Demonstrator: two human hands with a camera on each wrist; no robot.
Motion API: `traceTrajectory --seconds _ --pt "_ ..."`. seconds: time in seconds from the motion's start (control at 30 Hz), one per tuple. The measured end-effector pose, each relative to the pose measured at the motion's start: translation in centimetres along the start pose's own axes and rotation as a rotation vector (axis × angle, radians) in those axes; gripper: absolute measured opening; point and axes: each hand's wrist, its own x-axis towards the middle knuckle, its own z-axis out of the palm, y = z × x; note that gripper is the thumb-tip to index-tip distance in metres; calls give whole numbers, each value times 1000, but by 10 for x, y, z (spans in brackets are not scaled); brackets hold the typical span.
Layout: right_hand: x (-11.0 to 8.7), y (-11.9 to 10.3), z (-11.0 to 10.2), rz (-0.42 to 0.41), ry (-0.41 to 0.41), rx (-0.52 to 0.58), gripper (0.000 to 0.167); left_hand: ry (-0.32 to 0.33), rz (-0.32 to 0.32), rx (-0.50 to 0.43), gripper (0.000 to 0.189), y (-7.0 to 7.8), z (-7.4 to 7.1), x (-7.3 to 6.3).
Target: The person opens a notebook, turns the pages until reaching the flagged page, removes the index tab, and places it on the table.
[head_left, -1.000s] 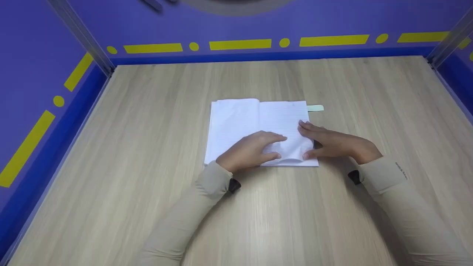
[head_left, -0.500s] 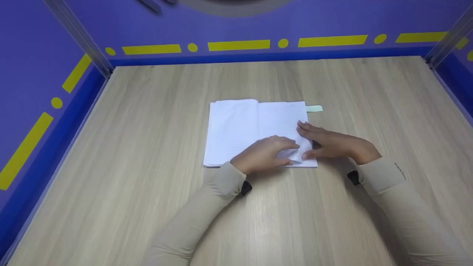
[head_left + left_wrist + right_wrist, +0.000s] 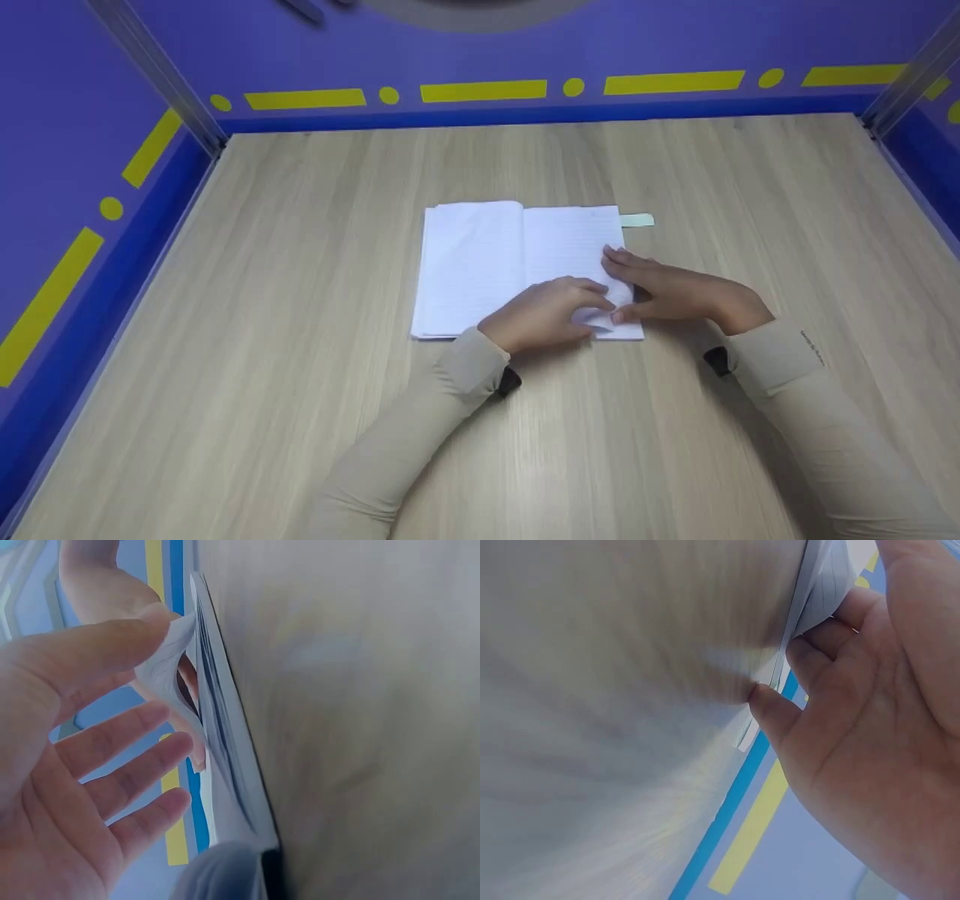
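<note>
See a white, faintly ruled notebook (image 3: 472, 262) open on the table (image 3: 240, 360), with a pale green tab (image 3: 637, 220) at right and a page (image 3: 161, 675) curled at lower right. Cannot tell pinch from touch at the left hand (image 3: 540, 319); see the right hand (image 3: 664, 291) touching with extended fingers.

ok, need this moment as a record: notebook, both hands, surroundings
notebook: open, lying on the wood-grain table
right page: lined, near edge bowed up
left hand: thumb and index at the raised paper; pinching or not unclear
right hand: fingers on the right page's outer side
pale tab: juts out right, near far corner
wall: blue-purple, yellow bars and dots
</note>
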Motion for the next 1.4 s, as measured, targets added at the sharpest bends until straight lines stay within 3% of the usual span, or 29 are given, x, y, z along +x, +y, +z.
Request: traceTrajectory --seconds 0.2,0.53,0.9,1.2,1.4 --pt "1 2 1 -11 9 6 92 2 -1 3 33 -1 -1 1" --pt "1 2 2 -9 46 56 91 34 15 -77 31 -8 -2 -3" --pt "2 -1 4 12 80 59 96 159 22 -86 29 -14 -6 -11" --pt "2 1 2 39 122 151 115 264 -2 -130 28 -17 -7 -14" --pt "5 0 3 75 163 207 127 373 -35 -236 28 -20 -7 -17"
